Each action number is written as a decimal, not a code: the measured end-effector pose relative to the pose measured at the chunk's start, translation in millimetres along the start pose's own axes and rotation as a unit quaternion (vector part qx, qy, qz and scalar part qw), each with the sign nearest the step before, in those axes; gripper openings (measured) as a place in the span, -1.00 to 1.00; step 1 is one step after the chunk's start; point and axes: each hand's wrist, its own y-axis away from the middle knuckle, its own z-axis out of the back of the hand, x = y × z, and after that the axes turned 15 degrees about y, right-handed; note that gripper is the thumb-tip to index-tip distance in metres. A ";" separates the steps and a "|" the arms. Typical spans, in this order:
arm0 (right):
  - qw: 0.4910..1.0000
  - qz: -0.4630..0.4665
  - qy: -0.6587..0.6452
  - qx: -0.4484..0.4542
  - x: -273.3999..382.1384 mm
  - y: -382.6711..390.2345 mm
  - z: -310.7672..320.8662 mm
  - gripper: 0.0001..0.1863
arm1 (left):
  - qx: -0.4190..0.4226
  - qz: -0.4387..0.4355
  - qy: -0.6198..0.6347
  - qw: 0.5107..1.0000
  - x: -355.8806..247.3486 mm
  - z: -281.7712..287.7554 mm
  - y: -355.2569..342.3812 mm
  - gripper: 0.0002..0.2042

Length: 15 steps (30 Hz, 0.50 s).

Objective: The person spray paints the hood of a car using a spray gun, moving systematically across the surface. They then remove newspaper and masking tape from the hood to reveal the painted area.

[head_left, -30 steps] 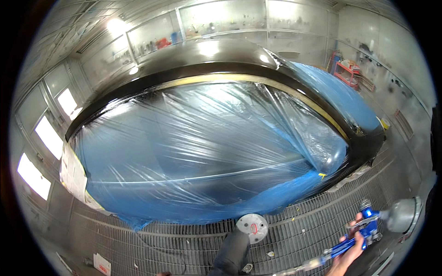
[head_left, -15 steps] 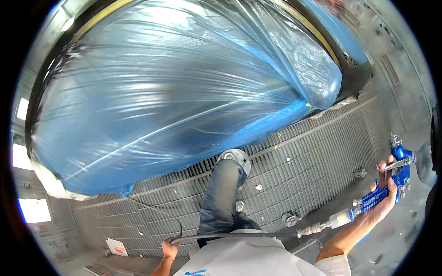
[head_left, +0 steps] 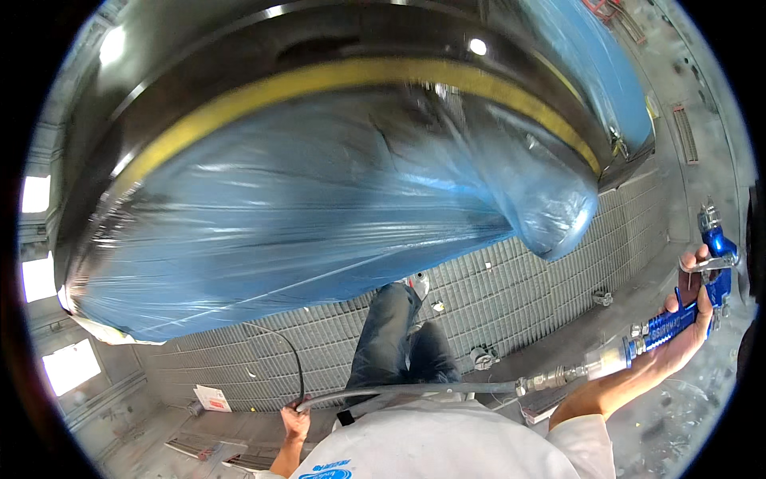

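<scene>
**Spray gun gripped, hose gathered beside the masked car**

Blue spray gun (head_left: 692,307) clamped in the right hand (head_left: 670,339), fingers (head_left: 692,262) curled round the handle and over the trigger, nozzle end pointing up and away, off to the far right of the body. Below the heel of that palm, a clear fitting and metal coupling (head_left: 558,375), joined to a grey air hose (head_left: 399,389). Hose running leftward from the coupling, across the front of the white coverall (head_left: 447,443), into the left hand (head_left: 295,417). Left fingers closed on the hose, a thin dark loop (head_left: 291,351) rising just above the knuckles. Between the two hands, jeans-clad legs (head_left: 391,339) standing on a grey floor grating (head_left: 519,295). A little left of the left hand, a white sheet of paper (head_left: 211,397) lying on the floor. Well above both hands, filling most of the view, a dark car body (head_left: 239,48) wrapped in blue plastic film (head_left: 319,199), edged with yellow masking tape (head_left: 335,77). At far left, bright wall panels (head_left: 36,195).
</scene>
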 end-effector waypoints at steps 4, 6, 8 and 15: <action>0.998 -0.020 0.043 -0.033 71.3 -39.8 -24.1 -0.43 | 0.004 -0.059 -0.050 0.997 -54.4 17.4 17.1 -0.66; 0.996 -0.004 0.084 -0.041 114.1 -64.5 -33.3 -0.45 | -0.030 -0.036 -0.004 0.999 -93.9 15.0 26.2 -0.64; 0.994 0.001 0.093 -0.051 142.4 -83.2 -41.4 -0.43 | 0.005 -0.043 -0.032 0.999 -132.7 21.1 29.3 -0.65; 0.986 0.027 0.161 0.036 215.6 -141.2 -113.6 -0.47 | 0.051 -0.035 -0.082 0.995 -76.0 41.2 48.6 -0.80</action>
